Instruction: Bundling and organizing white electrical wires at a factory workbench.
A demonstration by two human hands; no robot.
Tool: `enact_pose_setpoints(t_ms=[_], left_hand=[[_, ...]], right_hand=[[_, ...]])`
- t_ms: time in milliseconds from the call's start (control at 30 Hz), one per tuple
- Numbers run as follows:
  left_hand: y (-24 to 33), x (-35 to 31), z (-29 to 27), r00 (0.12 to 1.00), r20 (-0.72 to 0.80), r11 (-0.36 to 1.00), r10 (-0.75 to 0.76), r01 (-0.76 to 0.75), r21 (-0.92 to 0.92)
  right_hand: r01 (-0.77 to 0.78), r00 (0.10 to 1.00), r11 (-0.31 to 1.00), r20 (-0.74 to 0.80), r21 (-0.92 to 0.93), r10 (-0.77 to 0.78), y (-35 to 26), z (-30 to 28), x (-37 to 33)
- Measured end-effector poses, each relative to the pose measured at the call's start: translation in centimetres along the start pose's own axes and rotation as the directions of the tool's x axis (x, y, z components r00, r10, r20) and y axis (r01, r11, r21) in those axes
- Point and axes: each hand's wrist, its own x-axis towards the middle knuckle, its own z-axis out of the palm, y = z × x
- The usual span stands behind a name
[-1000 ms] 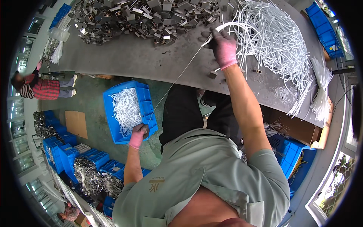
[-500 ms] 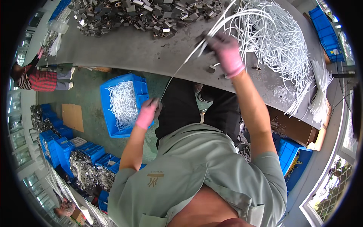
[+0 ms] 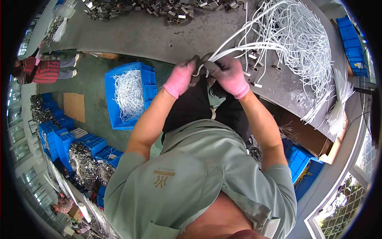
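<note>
Both my hands wear pink gloves with dark grey fingers, and they are close together at the table's near edge, above my lap. My right hand (image 3: 229,75) is closed round a few white cables (image 3: 251,47), which arch away to the right toward a large tangle of white cables (image 3: 298,44). My left hand (image 3: 182,77) pinches the near end of a cable beside it. The cable tips between the hands are partly hidden by the fingers. Just right of my right hand, small metal pieces (image 3: 258,85) lie on the table.
Dark metal pieces (image 3: 179,12) are heaped at the table's far side. A tied bundle of white strands (image 3: 339,101) hangs at the right edge. On the floor at left stands a blue crate (image 3: 149,81) of white cables. Another person (image 3: 45,69) stands far left.
My left hand has risen from beside my thigh to the table edge. My right hand has drawn the cables back toward me, and the hands have come together.
</note>
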Motion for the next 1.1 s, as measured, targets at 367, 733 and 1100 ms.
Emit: enact_pose_setpoints(t_ms=[367, 733, 1100], left_hand=[[2.2, 4.3, 3.5, 0.987, -0.130, 0.861, 0.091, -0.143, -0.487], [9.4, 17.8, 5.3, 0.976, 0.023, 0.840, 0.215, -0.173, -0.515], [6.1, 15.2, 0.0, 0.898, 0.058, 0.883, 0.437, -0.440, 0.163]], right_hand=[[0.004, 0.965, 0.976, -0.257, 0.217, 0.053, -0.3, -4.1, 1.3], [-0.012, 0.785, 0.991, -0.615, -0.131, -0.071, -1.0, -10.4, 1.0], [0.091, 0.921, 0.932, -0.327, -0.351, -0.213, 8.9, -0.5, 0.2]])
